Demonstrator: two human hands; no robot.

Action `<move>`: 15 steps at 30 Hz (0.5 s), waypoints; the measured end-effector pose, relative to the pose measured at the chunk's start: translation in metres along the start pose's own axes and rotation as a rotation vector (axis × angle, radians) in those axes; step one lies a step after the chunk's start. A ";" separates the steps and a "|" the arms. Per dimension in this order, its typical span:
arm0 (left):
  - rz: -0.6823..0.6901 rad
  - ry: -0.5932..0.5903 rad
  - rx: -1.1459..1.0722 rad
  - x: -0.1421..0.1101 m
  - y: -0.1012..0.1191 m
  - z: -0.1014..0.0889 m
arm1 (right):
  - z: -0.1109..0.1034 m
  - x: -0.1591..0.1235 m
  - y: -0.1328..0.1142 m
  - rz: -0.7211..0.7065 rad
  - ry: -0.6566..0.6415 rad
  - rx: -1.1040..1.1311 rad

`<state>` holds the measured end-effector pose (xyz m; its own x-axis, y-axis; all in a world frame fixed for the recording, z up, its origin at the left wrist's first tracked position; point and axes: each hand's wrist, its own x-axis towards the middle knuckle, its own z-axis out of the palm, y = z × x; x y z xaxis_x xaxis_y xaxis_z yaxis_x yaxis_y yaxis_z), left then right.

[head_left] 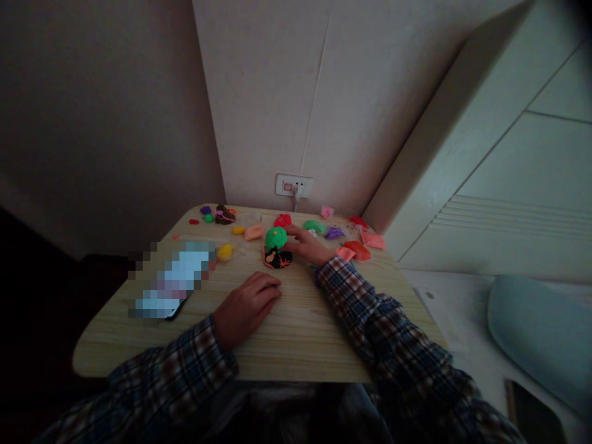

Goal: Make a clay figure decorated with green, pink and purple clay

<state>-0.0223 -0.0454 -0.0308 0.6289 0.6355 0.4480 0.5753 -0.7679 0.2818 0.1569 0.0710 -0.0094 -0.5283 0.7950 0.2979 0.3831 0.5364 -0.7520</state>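
A small modelling-clay figure (276, 240) stands mid-table, with a green rounded top bearing a yellow dot and a black base with orange branching strands and a beige piece. My right hand (308, 245) reaches in from the right, its fingertips against the side of the green top; part of the grip is hidden behind the clay. Nearer to me, my left hand (250, 305) rests on the tabletop, palm down, with loosely bent fingers pointing toward the figure. No object shows in it, though the underside is hidden.
A phone (173, 280) with a lit, blurred screen lies at the left of the wooden table (296, 345). Yellow clay (226, 251), a brown clay piece (224, 214) and a purple clay packet (335, 232) lie around the figure. Orange packets (357, 250) sit right. Behind is a wall socket (294, 185).
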 end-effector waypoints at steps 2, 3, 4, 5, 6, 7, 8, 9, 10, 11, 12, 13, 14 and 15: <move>-0.001 0.001 -0.005 0.001 0.000 0.000 | 0.000 0.001 0.002 -0.019 0.028 -0.018; -0.001 0.002 -0.006 0.001 0.000 0.000 | 0.001 0.001 0.003 -0.019 0.046 -0.028; -0.001 0.001 -0.006 0.001 0.000 0.001 | 0.002 0.002 0.004 -0.016 0.066 -0.038; -0.001 -0.001 -0.005 0.001 0.000 0.001 | 0.003 0.002 0.006 -0.013 0.080 -0.050; -0.001 -0.002 -0.002 0.001 -0.001 0.002 | 0.005 0.003 0.007 -0.014 0.088 -0.061; -0.001 0.000 0.000 0.001 -0.001 0.002 | 0.005 0.003 0.008 -0.020 0.089 -0.072; -0.001 0.002 0.004 0.000 -0.001 0.003 | 0.006 0.002 0.008 -0.030 0.083 -0.080; -0.001 0.000 0.007 0.000 -0.002 0.003 | 0.005 0.002 0.009 -0.040 0.067 -0.088; -0.002 0.001 0.011 0.000 -0.002 0.002 | 0.003 0.000 0.008 -0.047 0.050 -0.097; -0.004 0.001 0.016 -0.001 -0.002 0.002 | 0.000 -0.002 0.008 -0.051 0.042 -0.106; -0.007 0.001 0.024 -0.001 -0.003 0.001 | -0.004 -0.005 0.006 -0.054 0.038 -0.118; -0.011 0.005 0.037 -0.002 -0.003 0.000 | -0.009 -0.010 0.004 -0.055 0.050 -0.134; -0.015 0.011 0.058 -0.003 -0.004 -0.001 | -0.015 -0.017 0.002 -0.056 0.077 -0.156; -0.017 0.019 0.088 -0.004 -0.005 -0.001 | -0.021 -0.026 -0.001 -0.054 0.112 -0.189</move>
<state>-0.0279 -0.0443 -0.0328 0.6090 0.6460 0.4602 0.6298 -0.7466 0.2145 0.1858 0.0560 -0.0037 -0.4688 0.7844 0.4061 0.4974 0.6144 -0.6125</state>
